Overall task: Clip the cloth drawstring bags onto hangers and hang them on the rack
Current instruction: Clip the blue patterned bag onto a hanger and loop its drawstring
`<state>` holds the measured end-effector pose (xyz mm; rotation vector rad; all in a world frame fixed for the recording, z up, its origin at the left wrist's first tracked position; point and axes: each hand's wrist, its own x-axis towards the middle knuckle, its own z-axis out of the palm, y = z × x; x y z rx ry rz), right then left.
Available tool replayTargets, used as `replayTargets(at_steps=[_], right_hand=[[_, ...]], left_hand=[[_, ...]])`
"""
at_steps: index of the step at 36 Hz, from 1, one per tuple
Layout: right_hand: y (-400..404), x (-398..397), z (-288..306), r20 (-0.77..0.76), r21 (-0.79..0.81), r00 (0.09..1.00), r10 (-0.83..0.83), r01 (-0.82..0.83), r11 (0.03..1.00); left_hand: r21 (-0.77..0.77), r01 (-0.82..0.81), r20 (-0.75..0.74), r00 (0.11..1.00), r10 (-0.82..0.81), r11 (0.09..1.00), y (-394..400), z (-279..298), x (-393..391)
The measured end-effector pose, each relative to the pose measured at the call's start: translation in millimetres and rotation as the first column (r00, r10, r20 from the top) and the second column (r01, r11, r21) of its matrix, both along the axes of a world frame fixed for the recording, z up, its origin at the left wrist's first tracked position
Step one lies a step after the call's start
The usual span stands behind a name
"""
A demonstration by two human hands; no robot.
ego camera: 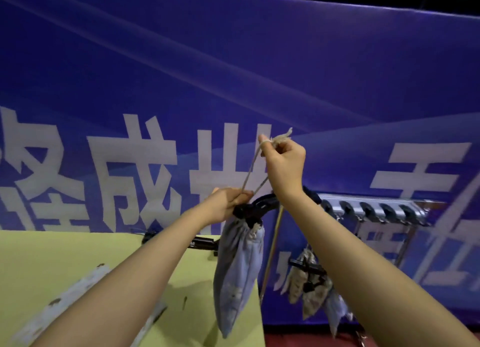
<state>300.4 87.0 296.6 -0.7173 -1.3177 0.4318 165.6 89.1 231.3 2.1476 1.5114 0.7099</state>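
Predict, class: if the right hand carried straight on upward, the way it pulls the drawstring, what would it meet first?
Probably nothing: above the right hand and drawstring only the banner shows, seemingly well behind it, though depth is unclear.

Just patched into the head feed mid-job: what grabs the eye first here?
The right hand, raised at centre, pulls a drawstring taut from the left hand, which holds a black hanger with a pale blue drawstring bag clipped below. Behind stands a blue banner; lower right, the rack holds hung bags.
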Motion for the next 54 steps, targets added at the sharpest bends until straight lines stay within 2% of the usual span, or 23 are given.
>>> replayTargets(at_steps=[5,9,16,23,30,38,46,54], right_hand=[[-9.2,59.1,-17.6,0.08,-0.046,0.996,-0.035,0.039,0.998],[-15.9,104.8,-38.2,0.12,-0.108,0.991,-0.061,0.074,0.991],[-18.0,178.2,-86.1,0.323,-0.265,0.945,-0.05,0.141,0.954],[-16.9,247.2,-135.4,0.427,-0.386,0.893,-0.143,0.323,0.864],[-4.2,304.4,-176.2,0.566,-0.48,0.818,-0.106,0.431,0.764],[35.3,372.2,-199.1,0.733,-0.489,0.672,-0.107,0.629,0.604],[91.0,444.9,-207.2,0.749,-0.556,0.661,-0.042,0.662,0.502],[132.4,497.8,-216.9,0.697,-0.618,0.717,-0.011,0.608,0.499]], left_hand=[[-0.052,0.008,-0.115,0.993,-0.014,0.999,-6.2,-21.1,68.1],[-0.129,0.039,0.014,0.999,-0.038,0.991,-21.8,-38.2,114.1],[-0.104,0.047,0.23,0.973,-0.022,0.993,-24.5,-57.3,178.4],[-0.193,0.059,0.263,0.965,-0.006,0.979,-14.7,-84.2,241.1],[-0.251,0.108,0.307,0.951,-0.027,0.962,7.8,-117.2,296.0],[-0.317,0.172,0.328,0.943,-0.062,0.933,60.4,-152.6,368.1],[-0.394,0.213,0.316,0.945,-0.085,0.894,126.2,-168.7,442.4],[-0.441,0.245,0.344,0.935,-0.089,0.864,166.2,-172.2,493.2]])
